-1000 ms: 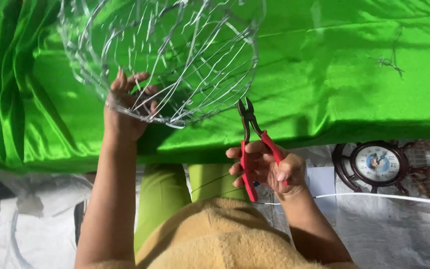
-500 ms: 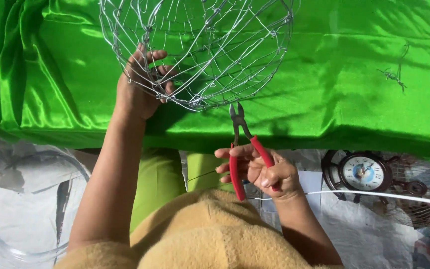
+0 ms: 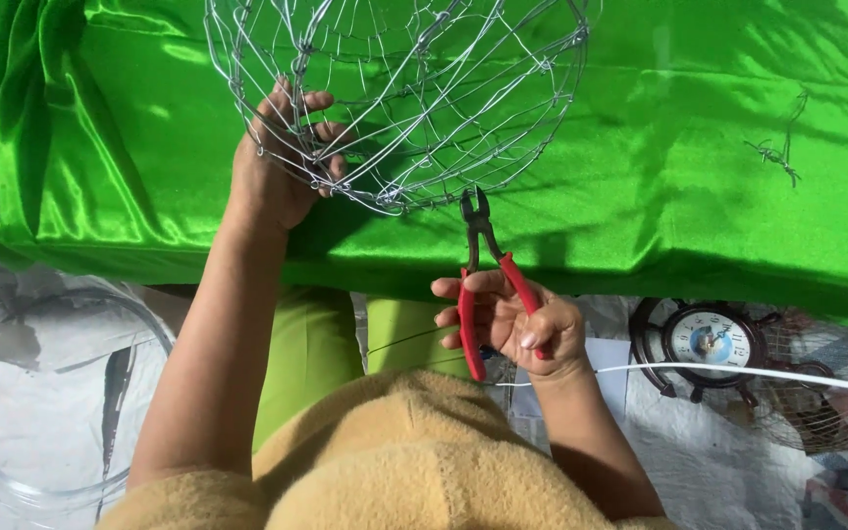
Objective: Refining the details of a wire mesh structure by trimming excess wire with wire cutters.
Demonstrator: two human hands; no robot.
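- Our left hand [image 3: 272, 182] grips the wire basket [image 3: 395, 98] (empty) at its rim.
- Our right hand [image 3: 517, 329] closes around pliers [image 3: 483, 270], tips just below that rim.

Left hand [image 3: 272, 182] on wire basket [image 3: 399, 93], right hand [image 3: 512, 324] around red pliers [image 3: 483, 280].

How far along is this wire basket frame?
The round silver wire frame on the green satin cloth looks mostly woven. The left hand grips its rim; the right hand holds red-handled pliers just below it. Remaining joints cannot be judged.
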